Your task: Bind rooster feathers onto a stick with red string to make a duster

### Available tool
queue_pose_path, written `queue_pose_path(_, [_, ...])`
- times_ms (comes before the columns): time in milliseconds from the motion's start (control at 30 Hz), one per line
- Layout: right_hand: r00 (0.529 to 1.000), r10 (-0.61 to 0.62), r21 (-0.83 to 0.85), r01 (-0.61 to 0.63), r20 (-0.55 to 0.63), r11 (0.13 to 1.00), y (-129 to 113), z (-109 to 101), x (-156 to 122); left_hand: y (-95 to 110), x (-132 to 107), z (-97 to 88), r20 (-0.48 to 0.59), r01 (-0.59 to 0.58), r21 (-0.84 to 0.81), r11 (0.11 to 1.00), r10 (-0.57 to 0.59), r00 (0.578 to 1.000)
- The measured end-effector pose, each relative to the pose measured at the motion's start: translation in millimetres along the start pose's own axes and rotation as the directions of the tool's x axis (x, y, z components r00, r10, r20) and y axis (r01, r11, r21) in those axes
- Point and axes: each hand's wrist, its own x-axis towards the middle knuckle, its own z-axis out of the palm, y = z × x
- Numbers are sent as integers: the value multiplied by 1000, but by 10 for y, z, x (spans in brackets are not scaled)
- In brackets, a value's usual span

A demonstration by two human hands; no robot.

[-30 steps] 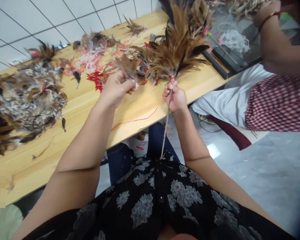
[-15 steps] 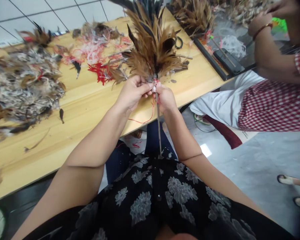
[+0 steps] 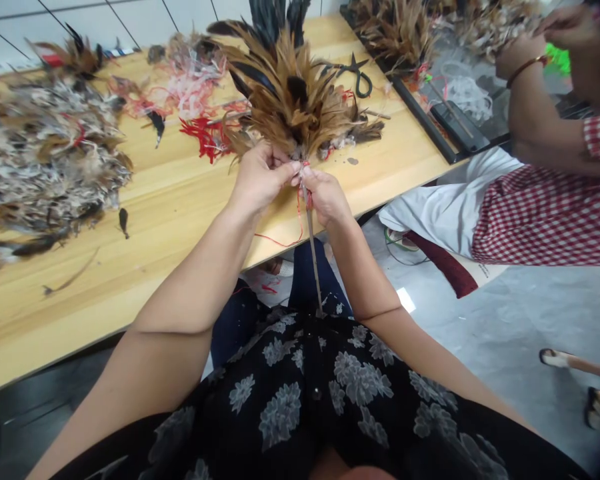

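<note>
A feather duster (image 3: pixel 300 93) with brown and black feathers lies over the table edge, its thin stick (image 3: pixel 314 260) slanting down against my shirt. My left hand (image 3: pixel 265 175) pinches at the bound base of the feathers, thumb and fingertips together. Close against it, my right hand (image 3: pixel 325 192) is closed around the top of the stick, thumb at the same binding. From there a red string (image 3: pixel 300 223) loops down across the table edge. What exactly lies between the fingertips is partly hidden.
A big heap of grey and brown feathers (image 3: pixel 50 160) covers the table's left. Red ties (image 3: pixel 206 139), pink strings (image 3: pixel 193 87) and black scissors (image 3: pixel 360 77) lie beyond my hands. At right, a co-worker's hands (image 3: pixel 525 50) work near another duster (image 3: pixel 400 33) and a phone (image 3: pixel 460 127).
The feather head has tilted to the left, and the scissors behind it show more fully. Both hands have shifted slightly left with the binding, still pinching it.
</note>
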Motion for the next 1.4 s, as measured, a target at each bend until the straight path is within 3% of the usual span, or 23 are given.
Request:
queue_pose_path(100, [1000, -2, -8, 2, 10, 1000, 25, -8, 5, -17, 4, 8, -44, -17, 26, 1000, 18, 999])
queue_pose_path(533, [998, -41, -38, 42, 41, 998, 55, -15, -6, 8, -7, 37, -46, 52, -50, 997, -54, 997])
queue_pose_path(867, [997, -68, -31, 69, 32, 997, 20, 17, -29, 89, -24, 27, 178, 277, -119, 954, -254, 951])
queue_pose_path(1067, [998, -65, 56, 63, 19, 996, 28, 88, -37, 57, -52, 79, 121, 206, -157, 966, -188, 975])
queue_pose_path(1233, [996, -84, 13, 84, 32, 996, 45, 61, -42, 52, -70, 115, 59, 152, -151, 977, -145, 988])
queue_pose_path(1400, [969, -179, -80, 195, 172, 978, 46, -75, -21, 62, -77, 121, 84, 155, -226, 962, -140, 987])
